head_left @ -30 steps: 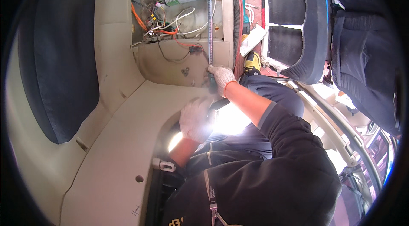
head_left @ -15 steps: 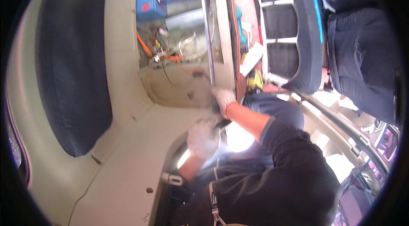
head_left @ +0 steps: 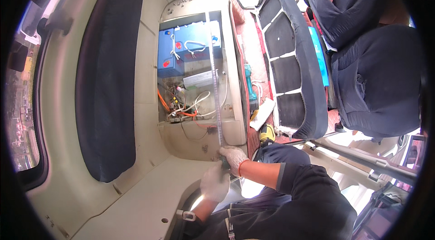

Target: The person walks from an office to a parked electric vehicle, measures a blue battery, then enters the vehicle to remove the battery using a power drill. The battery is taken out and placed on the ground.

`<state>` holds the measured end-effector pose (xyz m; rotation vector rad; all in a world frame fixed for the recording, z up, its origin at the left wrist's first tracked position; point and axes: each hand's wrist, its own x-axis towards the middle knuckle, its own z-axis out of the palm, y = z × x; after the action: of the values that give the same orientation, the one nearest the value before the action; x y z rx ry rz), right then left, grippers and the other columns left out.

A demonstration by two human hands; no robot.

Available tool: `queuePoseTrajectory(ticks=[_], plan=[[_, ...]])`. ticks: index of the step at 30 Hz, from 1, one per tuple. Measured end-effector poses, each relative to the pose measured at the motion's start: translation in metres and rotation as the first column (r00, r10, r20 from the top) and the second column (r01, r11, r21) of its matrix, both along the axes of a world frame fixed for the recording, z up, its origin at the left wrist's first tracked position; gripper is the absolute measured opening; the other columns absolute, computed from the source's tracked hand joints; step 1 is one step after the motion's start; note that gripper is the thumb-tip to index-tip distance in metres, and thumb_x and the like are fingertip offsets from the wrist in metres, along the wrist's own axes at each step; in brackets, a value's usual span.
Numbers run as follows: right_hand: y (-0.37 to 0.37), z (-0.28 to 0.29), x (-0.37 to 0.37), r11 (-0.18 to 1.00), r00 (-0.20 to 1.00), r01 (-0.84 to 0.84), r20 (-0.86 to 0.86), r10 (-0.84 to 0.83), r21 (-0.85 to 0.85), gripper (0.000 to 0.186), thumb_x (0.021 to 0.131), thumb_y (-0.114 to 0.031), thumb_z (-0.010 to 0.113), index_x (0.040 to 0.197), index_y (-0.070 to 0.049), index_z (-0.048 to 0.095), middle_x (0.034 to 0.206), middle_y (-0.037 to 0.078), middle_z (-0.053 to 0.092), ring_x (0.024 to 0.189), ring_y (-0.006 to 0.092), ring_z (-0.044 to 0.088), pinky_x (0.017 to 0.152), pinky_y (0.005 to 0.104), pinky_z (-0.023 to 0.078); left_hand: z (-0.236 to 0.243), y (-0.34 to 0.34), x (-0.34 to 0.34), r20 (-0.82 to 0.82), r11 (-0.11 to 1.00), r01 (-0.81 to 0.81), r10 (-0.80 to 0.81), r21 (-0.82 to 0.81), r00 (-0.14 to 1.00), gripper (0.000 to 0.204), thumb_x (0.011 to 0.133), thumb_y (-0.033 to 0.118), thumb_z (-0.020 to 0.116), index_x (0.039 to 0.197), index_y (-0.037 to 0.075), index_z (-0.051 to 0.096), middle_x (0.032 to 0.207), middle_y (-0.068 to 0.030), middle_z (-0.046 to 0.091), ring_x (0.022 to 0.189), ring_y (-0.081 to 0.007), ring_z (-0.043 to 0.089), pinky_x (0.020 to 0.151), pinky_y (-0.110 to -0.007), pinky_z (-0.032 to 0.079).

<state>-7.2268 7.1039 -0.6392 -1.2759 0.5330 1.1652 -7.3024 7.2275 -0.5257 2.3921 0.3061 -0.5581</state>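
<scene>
A tape measure's extended blade (head_left: 214, 72) runs lengthwise over an open compartment (head_left: 230, 81) in a beige vehicle interior. At the near end of the blade, my right hand (head_left: 234, 158), in a white glove with a red band at the wrist, is closed around the dark tape case (head_left: 225, 163). My left hand (head_left: 215, 183), also white-gloved, is just below the case, its fingers smeared by motion; whether it grips the case I cannot tell. Inside the compartment lie blue batteries (head_left: 192, 43) with red terminals, a silvery box (head_left: 200, 79) and loose wires (head_left: 181, 112).
A dark padded backrest (head_left: 108, 81) stands along the left. To the right a tipped-up seat cushion (head_left: 292, 68) shows its underside. Between the cushion and compartment lie a teal power tool (head_left: 249, 84) and a white sheet-like piece (head_left: 263, 114). Dark covered seats (head_left: 376, 77) stand farther right.
The view has shifted, so the compartment and my hands sit lower in the picture. My left hand has come closer to my right hand and the tape case. The blade still spans the compartment.
</scene>
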Motion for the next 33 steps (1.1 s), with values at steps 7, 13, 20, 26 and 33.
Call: queuePoseTrajectory(ticks=[7,13,20,26,33], plan=[[0.015,0.046,0.026,0.989,0.985,0.142,-0.091,-0.144,-0.026,0.031,0.097,-0.028,0.066,0.118,-0.005,0.071,0.115,0.015,0.072,0.105,0.0295,0.070,0.090,0.0434,0.058,-0.012,0.003,-0.008,-0.061,0.998,-0.038,0.041,0.054,0.997,0.074,0.094,0.034,0.070,0.157,0.006,0.047,0.134,-0.0227,0.065,0.124,-0.0420,0.061,0.105,-0.051,0.050],[0.030,0.059,0.038,0.998,0.997,0.065,-0.032,-0.065,-0.013,0.040,0.100,-0.032,0.059,0.127,-0.005,0.071,0.124,0.019,0.072,0.114,0.0316,0.070,0.093,0.0434,0.056,-0.020,0.003,-0.008,0.023,0.993,-0.116,0.115,0.011,0.993,0.079,0.095,0.031,0.071,0.160,0.000,0.040,0.156,-0.0265,0.049,0.140,-0.0443,0.052,0.118,-0.051,0.043],[0.034,0.031,0.034,0.809,0.707,-0.454,0.401,0.582,-0.373,0.060,0.066,-0.005,0.083,0.122,-0.009,0.062,0.111,0.021,0.070,0.119,0.0399,0.067,0.092,0.0520,0.057,-0.024,0.005,-0.006,0.018,0.989,-0.149,0.150,-0.022,0.989,0.079,0.097,0.026,0.069,0.161,-0.004,0.034,0.160,-0.0300,0.045,0.147,-0.0464,0.046,0.122,-0.051,0.038],[0.038,0.034,0.035,0.997,0.989,0.021,0.150,-0.009,-0.080,0.043,0.080,-0.026,0.077,0.116,-0.006,0.065,0.106,0.023,0.069,0.113,0.0416,0.065,0.093,0.0487,0.052,-0.028,0.005,-0.002,0.025,0.987,-0.155,0.156,-0.031,0.988,0.078,0.095,0.018,0.067,0.161,-0.006,0.034,0.160,-0.0297,0.045,0.148,-0.0449,0.046,0.123,-0.048,0.039],[0.037,0.020,0.025,0.997,0.986,-0.029,0.164,0.042,-0.076,0.042,0.087,-0.031,0.076,0.123,-0.012,0.070,0.114,0.020,0.071,0.115,0.0417,0.065,0.094,0.0457,0.055,-0.026,0.005,0.003,-0.006,0.989,-0.146,0.145,-0.036,0.989,0.077,0.094,0.018,0.068,0.159,-0.007,0.035,0.157,-0.0312,0.047,0.144,-0.0473,0.048,0.120,-0.050,0.041]])
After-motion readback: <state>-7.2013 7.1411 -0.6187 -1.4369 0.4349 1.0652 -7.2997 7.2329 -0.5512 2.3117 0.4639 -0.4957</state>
